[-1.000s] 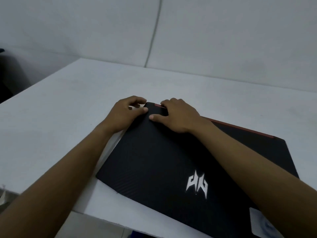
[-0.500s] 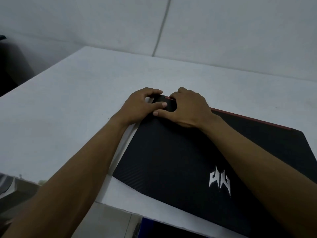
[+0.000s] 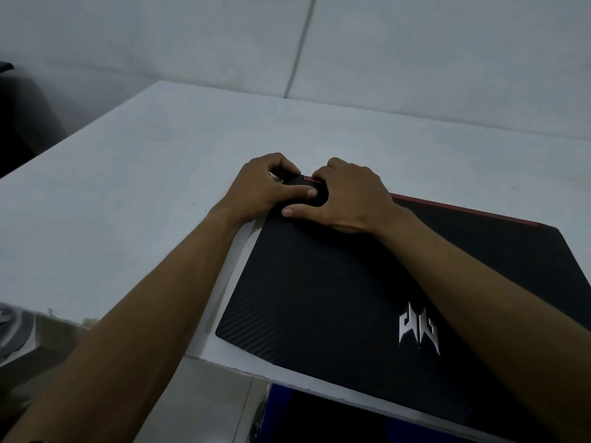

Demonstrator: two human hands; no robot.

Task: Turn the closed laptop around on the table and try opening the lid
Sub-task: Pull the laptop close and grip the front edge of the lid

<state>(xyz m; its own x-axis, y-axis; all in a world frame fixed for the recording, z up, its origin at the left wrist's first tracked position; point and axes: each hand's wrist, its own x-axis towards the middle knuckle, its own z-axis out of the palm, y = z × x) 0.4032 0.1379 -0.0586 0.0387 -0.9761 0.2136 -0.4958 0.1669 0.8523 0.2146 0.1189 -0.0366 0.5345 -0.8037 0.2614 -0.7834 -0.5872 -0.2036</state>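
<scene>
A closed black laptop (image 3: 335, 292) with a silver logo and a red strip along its far edge lies skewed on the white table (image 3: 144, 193), its near side reaching the table's front edge. Both hands meet at the laptop's far left corner. My left hand (image 3: 259, 187) curls its fingers around that corner, thumb pressed flat on the lid. My right hand (image 3: 348, 199) hooks its fingers over the far red edge beside it, thumb lying on the lid. The lid stays flat against the base.
A pale wall with a vertical seam (image 3: 300, 46) rises behind the table. A dark object (image 3: 16, 123) stands off the table's left side. Below the front edge are a tiled floor (image 3: 211, 404) and something blue (image 3: 319, 420).
The two hands have drawn closer together on the far left corner, thumbs now almost touching. The view has shifted so the laptop sits further right in frame.
</scene>
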